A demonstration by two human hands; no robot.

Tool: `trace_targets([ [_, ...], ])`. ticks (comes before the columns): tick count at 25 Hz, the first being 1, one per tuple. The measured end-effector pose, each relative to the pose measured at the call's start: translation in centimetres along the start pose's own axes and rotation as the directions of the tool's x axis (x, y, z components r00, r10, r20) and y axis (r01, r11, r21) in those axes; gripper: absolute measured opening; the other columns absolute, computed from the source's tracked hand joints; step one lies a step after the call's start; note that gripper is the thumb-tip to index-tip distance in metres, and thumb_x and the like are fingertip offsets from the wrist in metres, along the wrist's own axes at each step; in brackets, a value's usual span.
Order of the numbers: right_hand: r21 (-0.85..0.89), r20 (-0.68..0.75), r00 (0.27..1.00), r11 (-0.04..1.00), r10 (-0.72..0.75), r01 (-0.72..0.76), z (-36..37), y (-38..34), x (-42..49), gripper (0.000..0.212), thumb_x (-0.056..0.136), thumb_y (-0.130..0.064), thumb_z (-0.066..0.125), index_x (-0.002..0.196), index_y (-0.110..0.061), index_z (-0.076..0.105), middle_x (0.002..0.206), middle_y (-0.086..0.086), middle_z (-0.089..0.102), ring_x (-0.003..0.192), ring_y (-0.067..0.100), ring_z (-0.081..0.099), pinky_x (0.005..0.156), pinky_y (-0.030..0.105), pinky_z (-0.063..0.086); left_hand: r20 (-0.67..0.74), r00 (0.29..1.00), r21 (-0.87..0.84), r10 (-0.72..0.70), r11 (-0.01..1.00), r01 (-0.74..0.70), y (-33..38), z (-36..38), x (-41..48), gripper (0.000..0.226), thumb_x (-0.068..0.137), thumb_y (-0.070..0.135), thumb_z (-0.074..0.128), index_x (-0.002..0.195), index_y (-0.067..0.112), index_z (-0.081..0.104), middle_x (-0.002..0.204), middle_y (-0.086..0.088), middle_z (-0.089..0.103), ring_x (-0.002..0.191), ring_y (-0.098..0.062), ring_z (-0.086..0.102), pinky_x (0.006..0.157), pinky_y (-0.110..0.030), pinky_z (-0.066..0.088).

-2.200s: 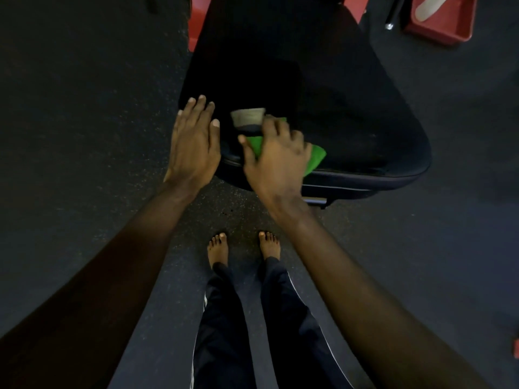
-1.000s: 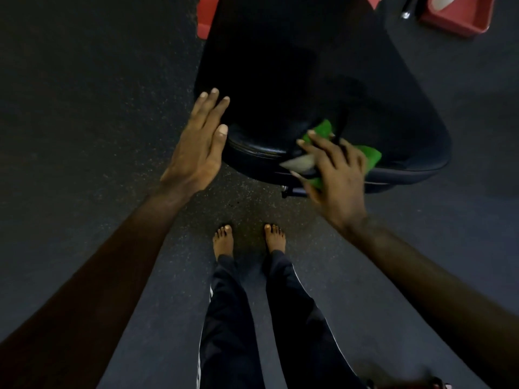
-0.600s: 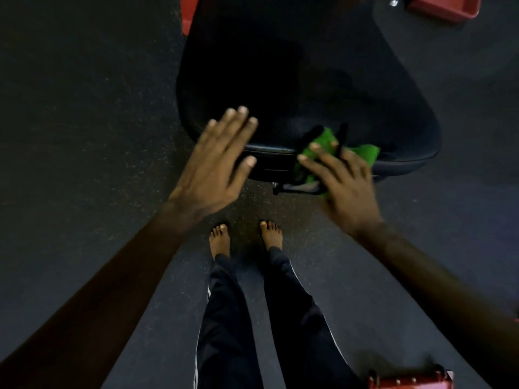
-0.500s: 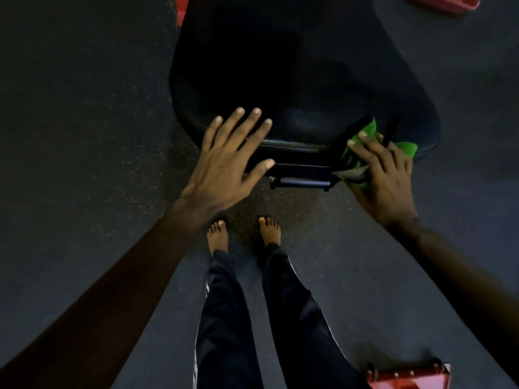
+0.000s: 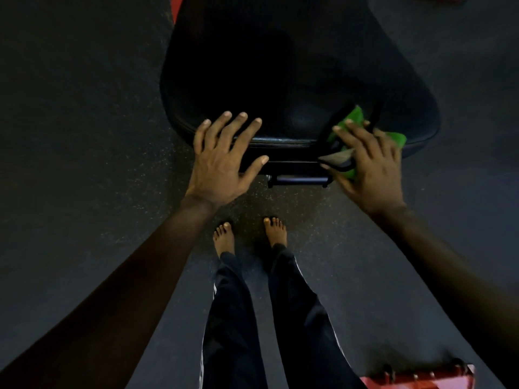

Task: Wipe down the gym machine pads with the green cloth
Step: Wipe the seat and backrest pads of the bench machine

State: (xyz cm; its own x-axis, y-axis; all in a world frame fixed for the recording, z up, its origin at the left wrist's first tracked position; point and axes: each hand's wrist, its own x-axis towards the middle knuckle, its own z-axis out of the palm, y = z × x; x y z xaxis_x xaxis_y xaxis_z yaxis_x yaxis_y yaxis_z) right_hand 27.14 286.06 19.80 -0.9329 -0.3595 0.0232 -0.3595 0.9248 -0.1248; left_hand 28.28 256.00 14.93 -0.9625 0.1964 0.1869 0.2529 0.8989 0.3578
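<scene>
Now R hand (image 5: 370, 167) grips green cloth (image 5: 394, 139) bunched under its palm, pressed to pad (image 5: 280, 80) edge for wiping; L hand (image 5: 222, 164), fingers spread flat just left of it, prob. steadies pad.

No legible text or labels

Left hand (image 5: 222, 164) splayed flat — right hand (image 5: 370, 169) pinches the green cloth (image 5: 355, 115).
</scene>
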Motion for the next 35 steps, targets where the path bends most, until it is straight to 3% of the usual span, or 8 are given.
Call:
trace_targets([
  [5,0.117,-0.142,0.966,0.973,0.216,-0.2,1.0,-1.8,0.5,0.058,0.098,-0.061,0.046,0.139,-0.02,0.05,0.147,0.004,0.05,0.133,0.034,0.046,0.109,0.05,0.03,-0.009,1.0,-0.005,0.0,1.0,0.0,0.2,0.1,0.0,0.063,0.099,0.054,0.052,0.15,0.02,0.044,0.151,-0.011,0.045,0.144,-0.028,0.029,0.119,-0.046,0.011],
  [9,0.086,-0.153,0.988,0.996,0.029,-0.016,2.6,-7.7,3.3,0.055,0.096,-0.057,0.055,0.14,-0.023,0.052,0.147,0.0,0.051,0.13,0.031,0.049,0.102,0.05,0.037,-0.056,0.998,-0.004,-0.004,1.0,0.004,0.3,0.6,0.0,0.064,0.096,0.052,0.056,0.15,0.019,0.044,0.15,-0.012,0.046,0.143,-0.028,0.029,0.118,-0.046,0.013],
  [13,-0.042,-0.08,0.986,0.989,-0.145,0.142,2.3,-3.9,0.9,0.077,0.085,-0.035,0.072,0.152,-0.027,0.035,0.155,0.001,0.039,0.136,0.029,0.037,0.112,0.049,0.028,-0.037,0.999,-0.019,-0.03,0.999,0.03,0.6,0.1,-0.2,0.063,0.098,0.052,0.052,0.15,0.02,0.043,0.152,-0.011,0.043,0.145,-0.029,0.027,0.119,-0.048,0.012],
  [16,-0.026,-0.066,0.997,0.999,-0.045,0.043,1.3,2.0,-1.7,0.078,0.086,-0.032,0.072,0.153,-0.026,0.032,0.157,0.004,0.037,0.138,0.032,0.036,0.115,0.053,0.027,-0.024,0.998,-0.04,-0.065,0.997,0.064,2.5,-0.6,-0.3,0.064,0.1,0.05,0.048,0.153,0.017,0.038,0.159,-0.01,0.033,0.152,-0.028,0.018,0.122,-0.047,0.003],
  [19,-0.042,-0.089,0.996,0.999,0.011,-0.015,0.2,6.3,-2.7,0.065,0.095,-0.046,0.062,0.151,-0.024,0.037,0.154,0.003,0.041,0.136,0.033,0.042,0.115,0.049,0.028,0.019,0.999,-0.109,0.036,0.993,-0.034,6.5,-0.3,0.0,0.063,0.102,0.042,0.048,0.155,0.012,0.033,0.163,-0.011,0.027,0.154,-0.026,0.014,0.124,-0.042,0.003],
  [23,0.095,-0.163,0.981,0.992,0.104,-0.089,0.5,4.7,-1.1,0.056,0.097,-0.057,0.051,0.142,-0.021,0.05,0.146,0.003,0.05,0.132,0.032,0.047,0.111,0.049,0.031,0.093,0.994,-0.071,0.059,0.996,-0.053,11.4,1.7,2.2,0.061,0.106,0.043,0.037,0.158,0.011,0.027,0.163,-0.01,0.028,0.154,-0.025,0.015,0.124,-0.039,0.004],
  [29,0.008,-0.075,0.995,0.997,-0.072,0.073,-0.4,6.6,-1.1,0.058,0.097,-0.054,0.055,0.146,-0.024,0.045,0.148,0.002,0.047,0.132,0.029,0.046,0.108,0.045,0.032,0.08,0.996,0.07,0.041,0.996,-0.047,11.5,3.0,2.5,0.054,0.108,0.037,0.031,0.158,0.016,0.027,0.161,-0.007,0.033,0.15,-0.025,0.024,0.123,-0.042,0.011],
  [35,0.266,-0.221,0.918,0.926,0.329,-0.268,0.3,8.6,-2.5,0.056,0.097,-0.057,0.049,0.134,-0.015,0.056,0.145,0.003,0.052,0.136,0.026,0.044,0.114,0.043,0.026,-0.021,0.999,0.072,0.041,0.997,-0.039,11.3,4.4,2.5,0.051,0.107,0.034,0.039,0.154,0.015,0.035,0.157,-0.008,0.039,0.147,-0.026,0.029,0.12,-0.04,0.009],
])
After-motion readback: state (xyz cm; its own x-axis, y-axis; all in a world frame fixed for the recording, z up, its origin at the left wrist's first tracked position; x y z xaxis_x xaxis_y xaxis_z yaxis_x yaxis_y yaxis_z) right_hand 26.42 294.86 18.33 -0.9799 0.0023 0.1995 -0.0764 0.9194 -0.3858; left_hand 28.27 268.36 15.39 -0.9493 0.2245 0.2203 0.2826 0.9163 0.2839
